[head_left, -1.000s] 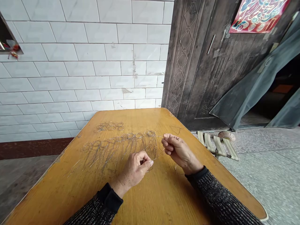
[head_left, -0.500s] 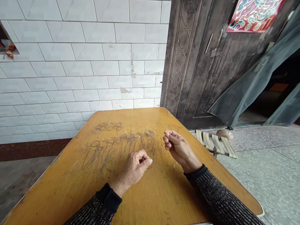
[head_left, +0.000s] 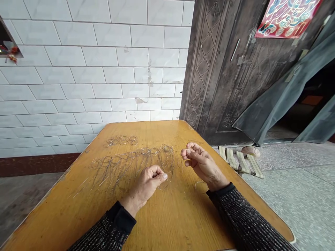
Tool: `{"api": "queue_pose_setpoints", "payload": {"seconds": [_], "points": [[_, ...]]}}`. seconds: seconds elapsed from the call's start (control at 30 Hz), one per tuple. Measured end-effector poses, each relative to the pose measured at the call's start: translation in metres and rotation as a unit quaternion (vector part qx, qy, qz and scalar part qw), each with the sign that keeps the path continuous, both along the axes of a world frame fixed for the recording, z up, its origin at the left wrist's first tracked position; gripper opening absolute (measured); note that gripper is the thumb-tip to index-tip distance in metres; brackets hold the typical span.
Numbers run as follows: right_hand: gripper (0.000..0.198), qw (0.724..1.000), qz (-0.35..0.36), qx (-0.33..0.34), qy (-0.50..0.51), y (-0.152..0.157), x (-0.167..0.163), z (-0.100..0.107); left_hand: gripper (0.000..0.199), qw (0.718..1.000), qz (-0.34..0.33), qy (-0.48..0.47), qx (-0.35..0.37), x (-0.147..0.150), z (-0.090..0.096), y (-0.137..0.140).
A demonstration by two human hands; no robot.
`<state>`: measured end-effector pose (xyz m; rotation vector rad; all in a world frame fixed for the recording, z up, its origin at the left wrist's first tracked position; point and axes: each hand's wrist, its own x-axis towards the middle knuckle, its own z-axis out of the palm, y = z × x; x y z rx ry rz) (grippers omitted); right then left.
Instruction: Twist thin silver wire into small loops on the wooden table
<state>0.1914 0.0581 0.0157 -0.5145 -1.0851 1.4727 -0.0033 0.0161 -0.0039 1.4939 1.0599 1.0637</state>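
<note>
A row of looped wires [head_left: 131, 162] lay across the middle of the table [head_left: 183, 223], with a smaller cluster of wire loops [head_left: 122, 141] behind it toward the far left corner. The left hand [head_left: 149, 184] rested just before the row, the right hand [head_left: 201, 164] near the right edge. A folding stool [head_left: 242, 160] stood on the floor beyond that edge.

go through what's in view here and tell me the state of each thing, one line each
left hand: fingers pinched shut, resting on the table.
right hand: fingertips pinched on a thin wire, raised.
looped wires: lying flat in a row.
table: wooden, scuffed edge.
door: shut.
folding stool: on the floor.
</note>
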Motion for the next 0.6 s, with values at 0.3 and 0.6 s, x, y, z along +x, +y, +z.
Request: {"api": "queue_pose_setpoints", "payload": {"seconds": [0.3, 0.6], "points": [[0.03, 1.0, -0.019, 0.008, 0.002, 0.001, 0.002, 0.0, 0.031, 0.966, -0.14, -0.168, -0.137, -0.002, -0.001, -0.001], [0.027, 0.997, -0.061, -0.021, 0.038, 0.003, -0.005, -0.003, 0.034, 0.957, -0.159, -0.177, -0.163, -0.001, -0.002, -0.001]]}}
